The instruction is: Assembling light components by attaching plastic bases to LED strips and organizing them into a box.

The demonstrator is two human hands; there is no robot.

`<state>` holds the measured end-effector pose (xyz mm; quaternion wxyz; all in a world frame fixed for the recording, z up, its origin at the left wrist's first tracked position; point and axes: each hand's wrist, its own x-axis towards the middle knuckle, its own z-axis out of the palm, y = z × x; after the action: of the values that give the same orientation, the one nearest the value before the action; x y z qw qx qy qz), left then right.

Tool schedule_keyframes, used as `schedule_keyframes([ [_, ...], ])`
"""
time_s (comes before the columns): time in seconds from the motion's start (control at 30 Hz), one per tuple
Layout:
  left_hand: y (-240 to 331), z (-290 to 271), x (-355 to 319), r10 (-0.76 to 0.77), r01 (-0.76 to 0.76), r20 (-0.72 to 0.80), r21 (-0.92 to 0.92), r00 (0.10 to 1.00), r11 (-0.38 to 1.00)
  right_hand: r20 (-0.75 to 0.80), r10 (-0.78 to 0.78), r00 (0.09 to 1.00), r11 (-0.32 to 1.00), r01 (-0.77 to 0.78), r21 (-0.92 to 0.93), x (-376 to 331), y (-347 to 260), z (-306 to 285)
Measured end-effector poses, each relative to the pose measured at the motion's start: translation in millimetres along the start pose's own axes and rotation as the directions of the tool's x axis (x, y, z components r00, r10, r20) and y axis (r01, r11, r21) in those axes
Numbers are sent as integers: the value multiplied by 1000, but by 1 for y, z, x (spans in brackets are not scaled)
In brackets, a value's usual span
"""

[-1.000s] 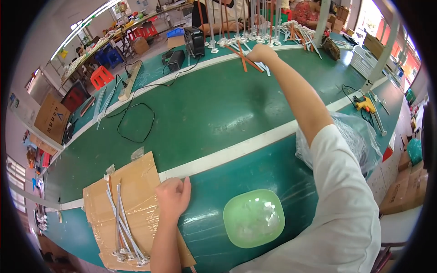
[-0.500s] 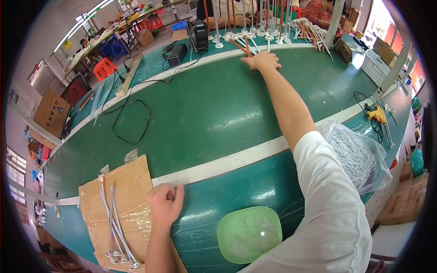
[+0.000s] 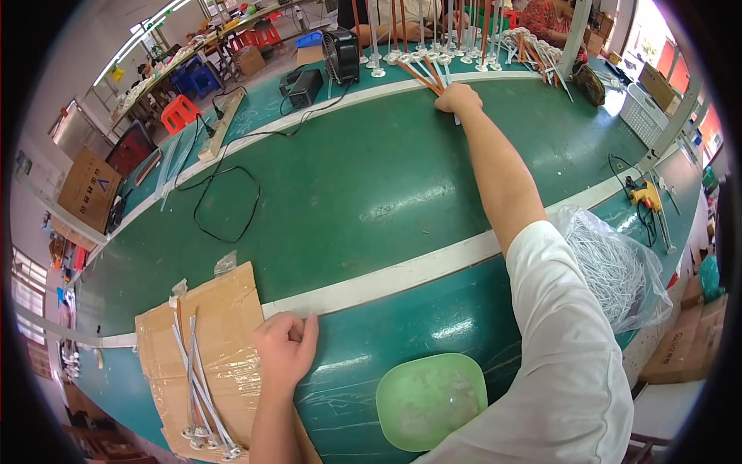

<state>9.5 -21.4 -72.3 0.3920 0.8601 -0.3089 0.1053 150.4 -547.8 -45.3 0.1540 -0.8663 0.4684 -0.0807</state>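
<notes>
My right arm stretches across the table to its far side. There my right hand [image 3: 459,100] is closed around the ends of several orange and white sticks [image 3: 424,77], which have white round bases and lean over the far white strip. Just beyond stand more upright sticks [image 3: 403,27] on similar bases. Close to me, my left hand [image 3: 286,346] hovers or rests by the edge of a cardboard sheet [image 3: 232,309], fingers curled in and thumb up, with nothing visible in it. Several thin sticks with round white ends [image 3: 202,394] lie on that cardboard.
A green bowl [image 3: 382,410] sits between my arms. To the right are a clear bag of white strips [image 3: 607,267] and a yellow glue gun [image 3: 645,197]. A black cable [image 3: 255,197], fan [image 3: 340,56] and power strip [image 3: 222,127] lie left. People sit across the table.
My right hand has gone from spread fingers over the sticks to closed around them, drawing them slightly right and toward me. My left hand has kept its curled pose.
</notes>
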Motion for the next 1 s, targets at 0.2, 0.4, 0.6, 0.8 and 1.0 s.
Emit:
schedule_keyframes([
  [0.2, 0, 1, 2, 3, -3, 11, 2, 1000, 1000, -13, 48, 999, 994, -47, 100, 3, -1, 3],
  [0.4, 2, 0, 3, 7, -7, 11, 24, 1000, 1000, 40, -24, 999, 998, 26, -54, 8, 0, 3],
  [0.6, 1, -3, 2, 48, -53, 65, 63, 997, 997, 34, -85, 996, 990, 88, -114, 4, 8, -41],
  [0.8, 3, -2, -4, 62, -71, 68, 138, 996, 988, -31, -256, 966, 892, 224, -392, -23, 27, -118],
  [1.0, 3, -2, -6, 117, -128, 67, 204, 991, 971, 403, -215, 890, 506, 455, -733, -34, 31, -225],
])
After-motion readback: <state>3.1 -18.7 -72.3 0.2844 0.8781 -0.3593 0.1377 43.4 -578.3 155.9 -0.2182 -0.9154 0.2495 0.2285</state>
